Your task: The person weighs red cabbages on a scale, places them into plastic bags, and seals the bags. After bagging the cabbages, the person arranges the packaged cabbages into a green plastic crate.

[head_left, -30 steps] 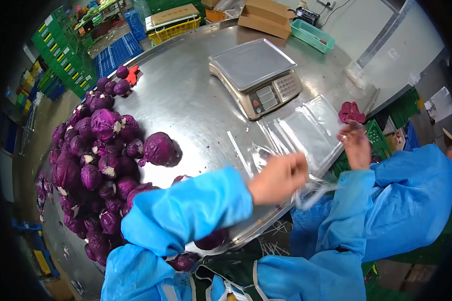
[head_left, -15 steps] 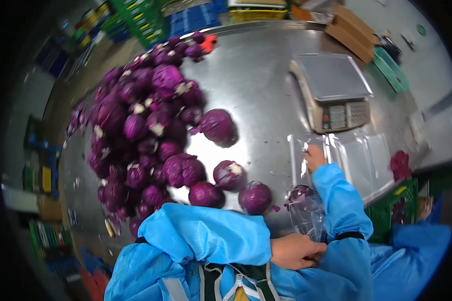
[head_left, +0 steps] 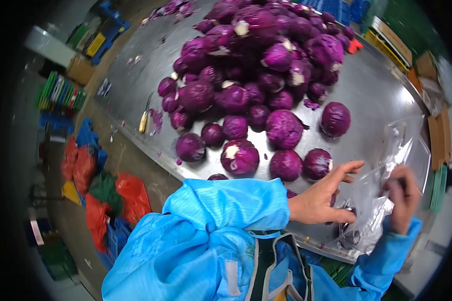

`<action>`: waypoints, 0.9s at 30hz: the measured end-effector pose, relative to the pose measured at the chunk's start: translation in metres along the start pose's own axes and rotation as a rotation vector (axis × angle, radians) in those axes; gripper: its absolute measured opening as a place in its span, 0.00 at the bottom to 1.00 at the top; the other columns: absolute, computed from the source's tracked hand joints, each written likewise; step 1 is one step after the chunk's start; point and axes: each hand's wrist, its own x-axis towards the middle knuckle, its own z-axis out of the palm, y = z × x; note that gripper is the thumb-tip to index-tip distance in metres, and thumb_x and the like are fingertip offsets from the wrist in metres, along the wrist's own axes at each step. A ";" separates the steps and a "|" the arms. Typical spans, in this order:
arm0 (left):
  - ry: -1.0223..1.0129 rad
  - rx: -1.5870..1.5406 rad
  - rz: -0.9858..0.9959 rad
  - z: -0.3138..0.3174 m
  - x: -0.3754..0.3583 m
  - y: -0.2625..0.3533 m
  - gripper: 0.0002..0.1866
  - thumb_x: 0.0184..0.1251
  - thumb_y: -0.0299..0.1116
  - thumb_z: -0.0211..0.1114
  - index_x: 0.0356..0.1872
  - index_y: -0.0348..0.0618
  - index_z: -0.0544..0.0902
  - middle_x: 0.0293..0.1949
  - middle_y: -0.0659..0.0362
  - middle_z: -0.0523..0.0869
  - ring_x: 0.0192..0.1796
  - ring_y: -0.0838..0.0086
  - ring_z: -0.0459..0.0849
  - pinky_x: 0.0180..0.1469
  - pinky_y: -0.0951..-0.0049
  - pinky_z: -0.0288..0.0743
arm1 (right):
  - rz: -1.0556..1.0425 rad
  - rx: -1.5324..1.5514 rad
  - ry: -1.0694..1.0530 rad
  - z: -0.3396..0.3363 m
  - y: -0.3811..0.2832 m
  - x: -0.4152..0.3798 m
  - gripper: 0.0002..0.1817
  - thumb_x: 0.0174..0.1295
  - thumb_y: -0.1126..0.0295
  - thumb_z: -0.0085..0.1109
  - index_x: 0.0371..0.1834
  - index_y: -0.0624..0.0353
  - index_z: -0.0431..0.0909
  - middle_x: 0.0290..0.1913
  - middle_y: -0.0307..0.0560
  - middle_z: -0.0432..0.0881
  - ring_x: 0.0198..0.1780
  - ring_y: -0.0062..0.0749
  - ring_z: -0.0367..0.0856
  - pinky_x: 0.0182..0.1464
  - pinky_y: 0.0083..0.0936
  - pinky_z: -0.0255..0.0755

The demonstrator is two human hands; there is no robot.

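My left hand (head_left: 319,200) has its thumb and fingers spread apart, beside a small red cabbage (head_left: 332,199) partly hidden behind it. To its right, my right hand (head_left: 403,198) is blurred, its fingers curled on a clear plastic bag (head_left: 374,195). Another dark purple cabbage (head_left: 350,228) shows through the crumpled plastic near my left thumb. Just beyond my left hand lie loose red cabbages (head_left: 317,163) with pale cut stems, one of them close to my fingertips.
A large heap of red cabbages (head_left: 256,30) covers the far part of the metal table (head_left: 135,100). A wooden-handled knife (head_left: 143,120) lies near its left edge. Red bags (head_left: 133,195) sit on the floor at left. At right are a cardboard box (head_left: 439,135) and a green crate (head_left: 438,188).
My view has swung left. My left hand has moved away from my body and opened. My right hand has left the flat bags beside the scale and is now on the plastic bag.
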 end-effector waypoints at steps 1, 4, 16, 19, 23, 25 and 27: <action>-0.008 -0.307 -0.114 -0.007 -0.003 0.005 0.41 0.56 0.32 0.68 0.68 0.41 0.53 0.54 0.54 0.72 0.57 0.71 0.72 0.59 0.67 0.67 | 0.081 -0.005 -0.068 0.035 -0.007 0.003 0.02 0.57 0.77 0.50 0.30 0.64 0.70 0.30 0.42 0.70 0.29 0.22 0.72 0.33 0.20 0.67; 0.163 -0.626 -0.243 -0.039 -0.026 0.011 0.33 0.60 0.23 0.63 0.65 0.43 0.59 0.53 0.57 0.74 0.52 0.72 0.76 0.53 0.72 0.72 | -0.087 0.029 -0.362 0.096 -0.008 0.025 0.03 0.56 0.78 0.53 0.33 0.64 0.72 0.31 0.42 0.74 0.32 0.22 0.74 0.33 0.20 0.69; 1.111 0.821 -0.392 -0.329 -0.301 0.081 0.09 0.56 0.23 0.56 0.38 0.38 0.79 0.33 0.62 0.78 0.34 0.82 0.76 0.33 0.82 0.71 | -0.302 -0.575 -0.269 0.260 0.094 0.149 0.27 0.51 0.66 0.63 0.54 0.60 0.67 0.47 0.57 0.74 0.50 0.51 0.73 0.53 0.41 0.66; 1.222 1.269 -0.164 -0.372 -0.349 0.116 0.07 0.61 0.22 0.54 0.37 0.36 0.80 0.41 0.60 0.77 0.37 0.78 0.78 0.38 0.78 0.73 | -0.316 -1.045 -0.285 0.300 0.101 0.154 0.30 0.42 0.61 0.68 0.48 0.58 0.69 0.42 0.50 0.75 0.48 0.43 0.74 0.49 0.42 0.63; 1.492 1.189 -0.109 -0.415 -0.361 0.120 0.09 0.61 0.23 0.57 0.43 0.41 0.78 0.41 0.60 0.76 0.34 0.79 0.77 0.34 0.81 0.72 | -0.312 -1.230 -0.156 0.342 0.128 0.156 0.34 0.37 0.61 0.71 0.49 0.59 0.66 0.39 0.49 0.74 0.46 0.42 0.73 0.48 0.41 0.63; 1.550 0.907 -0.103 -0.426 -0.346 0.094 0.12 0.61 0.24 0.60 0.46 0.43 0.75 0.36 0.61 0.77 0.31 0.80 0.76 0.30 0.82 0.71 | -0.302 -1.363 -0.052 0.354 0.128 0.156 0.36 0.35 0.59 0.72 0.49 0.59 0.66 0.38 0.49 0.74 0.45 0.41 0.73 0.48 0.40 0.63; 1.596 0.427 0.005 -0.429 -0.321 0.066 0.16 0.60 0.25 0.63 0.49 0.44 0.74 0.34 0.62 0.78 0.30 0.80 0.76 0.30 0.81 0.70 | -0.268 -1.297 -0.094 0.344 0.114 0.157 0.36 0.34 0.59 0.72 0.48 0.58 0.67 0.38 0.50 0.73 0.45 0.43 0.72 0.47 0.40 0.63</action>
